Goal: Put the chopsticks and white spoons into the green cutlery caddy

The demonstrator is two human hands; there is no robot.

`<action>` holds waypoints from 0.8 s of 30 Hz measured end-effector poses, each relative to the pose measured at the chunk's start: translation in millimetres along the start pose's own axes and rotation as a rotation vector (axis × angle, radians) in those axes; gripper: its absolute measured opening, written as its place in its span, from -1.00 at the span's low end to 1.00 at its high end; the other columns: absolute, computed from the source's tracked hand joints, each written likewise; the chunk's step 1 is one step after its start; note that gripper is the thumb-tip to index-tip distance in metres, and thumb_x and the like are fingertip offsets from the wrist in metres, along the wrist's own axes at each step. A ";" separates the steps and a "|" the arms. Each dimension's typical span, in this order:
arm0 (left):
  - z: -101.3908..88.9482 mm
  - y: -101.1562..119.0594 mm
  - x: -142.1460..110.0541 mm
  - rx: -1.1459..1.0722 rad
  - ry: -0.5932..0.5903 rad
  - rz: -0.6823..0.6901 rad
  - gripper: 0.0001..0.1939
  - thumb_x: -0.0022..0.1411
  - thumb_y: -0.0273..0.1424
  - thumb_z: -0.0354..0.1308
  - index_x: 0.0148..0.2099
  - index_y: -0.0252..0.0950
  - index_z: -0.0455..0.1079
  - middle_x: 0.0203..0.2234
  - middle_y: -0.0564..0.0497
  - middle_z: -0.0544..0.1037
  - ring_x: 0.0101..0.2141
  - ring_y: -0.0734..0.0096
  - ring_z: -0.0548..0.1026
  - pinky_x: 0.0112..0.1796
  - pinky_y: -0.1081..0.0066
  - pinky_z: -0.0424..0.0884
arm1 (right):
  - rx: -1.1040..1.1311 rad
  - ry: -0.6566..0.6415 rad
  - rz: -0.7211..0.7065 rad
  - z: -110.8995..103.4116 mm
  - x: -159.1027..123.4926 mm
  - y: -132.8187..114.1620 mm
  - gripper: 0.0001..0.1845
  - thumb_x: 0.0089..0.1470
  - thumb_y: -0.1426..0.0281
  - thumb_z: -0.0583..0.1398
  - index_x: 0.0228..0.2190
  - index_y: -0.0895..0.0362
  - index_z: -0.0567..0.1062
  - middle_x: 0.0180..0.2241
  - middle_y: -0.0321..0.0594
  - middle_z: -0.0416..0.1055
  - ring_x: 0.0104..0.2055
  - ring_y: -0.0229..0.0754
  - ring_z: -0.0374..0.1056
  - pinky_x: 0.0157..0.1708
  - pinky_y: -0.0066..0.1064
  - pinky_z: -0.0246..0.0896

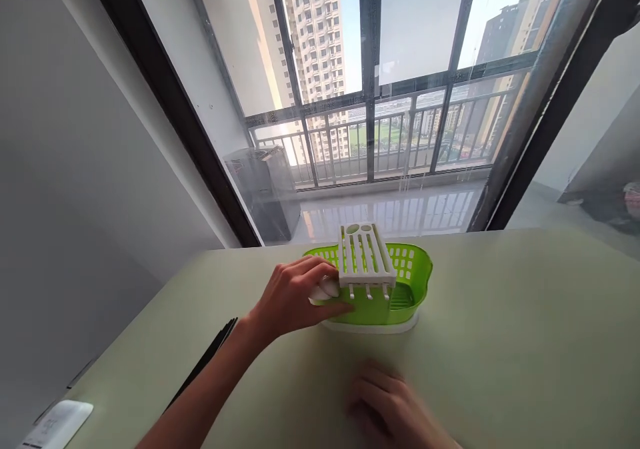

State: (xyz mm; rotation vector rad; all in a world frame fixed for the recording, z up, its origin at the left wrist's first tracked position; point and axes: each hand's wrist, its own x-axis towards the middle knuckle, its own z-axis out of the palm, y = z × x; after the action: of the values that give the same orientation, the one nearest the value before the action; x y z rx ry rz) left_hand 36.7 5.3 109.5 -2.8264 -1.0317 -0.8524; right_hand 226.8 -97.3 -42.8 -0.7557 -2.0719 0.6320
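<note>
A bright green plastic basket [423,279] with a white base stands on the table. Across its left and middle part sits a white slotted rack [367,256] with small hooks along its front edge. My left hand [295,296] is at the basket's left end, fingers curled beside the rack and thumb stretched along the front. Between fingers and thumb shows a white piece with rounded ends [326,289]; its kind is unclear. In front of the basket, close to the tabletop, is my right hand [383,399], blurred, fingers curled. Whether it holds anything is hidden.
The pale green table [500,342] reaches to a glass door with a balcony behind it. Thin black sticks [207,356] lie left of my left forearm. A white flat object [63,422] is at the table's lower left edge.
</note>
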 end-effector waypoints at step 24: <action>22.3 -15.3 -6.7 -0.076 0.239 -0.101 -0.78 0.31 -0.19 0.25 -0.27 -0.23 0.52 -0.40 0.02 0.63 -0.41 0.44 0.54 -0.34 0.50 0.42 | 0.069 -0.005 0.125 2.2 7.3 0.9 -0.72 -0.09 0.68 0.13 -0.42 0.09 0.50 -0.40 -0.30 0.51 -0.32 -0.23 0.42 -0.33 -0.48 0.22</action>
State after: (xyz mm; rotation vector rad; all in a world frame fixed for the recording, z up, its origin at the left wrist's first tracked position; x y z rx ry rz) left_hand 34.2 17.6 84.7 -2.6626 -1.1360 -1.2281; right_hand 221.6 -91.9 -40.7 -0.8488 -2.0080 0.7716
